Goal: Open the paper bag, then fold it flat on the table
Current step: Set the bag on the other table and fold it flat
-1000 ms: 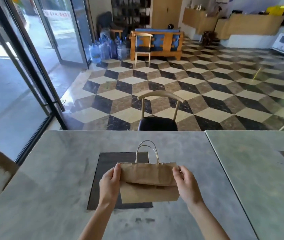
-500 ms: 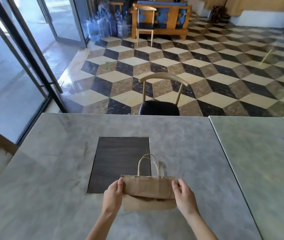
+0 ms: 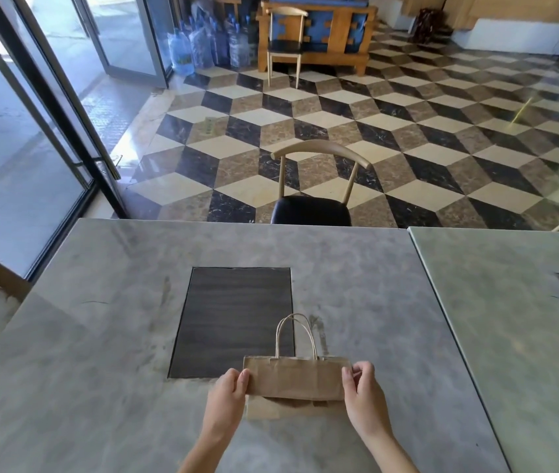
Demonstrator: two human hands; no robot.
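Observation:
A small brown paper bag [image 3: 297,378] lies flat near the front of the grey marble table [image 3: 100,336], its bottom part folded under and its twisted paper handles [image 3: 296,334] pointing away from me. My left hand [image 3: 228,392] pinches the bag's left edge between thumb and fingers. On the opposite edge my right hand [image 3: 361,387] grips it the same way. The bag's mouth is closed and flat.
A dark rectangular inlay [image 3: 233,319] sits in the tabletop just left of the bag. A second table [image 3: 510,319] butts against the right side. A wooden chair with a black seat [image 3: 312,199] stands beyond the far edge. Glass doors [image 3: 32,131] are at left.
The bag has come down from being held above the table to lying lower and nearer the front edge. Both hands stayed on its side edges. The camera tilted down.

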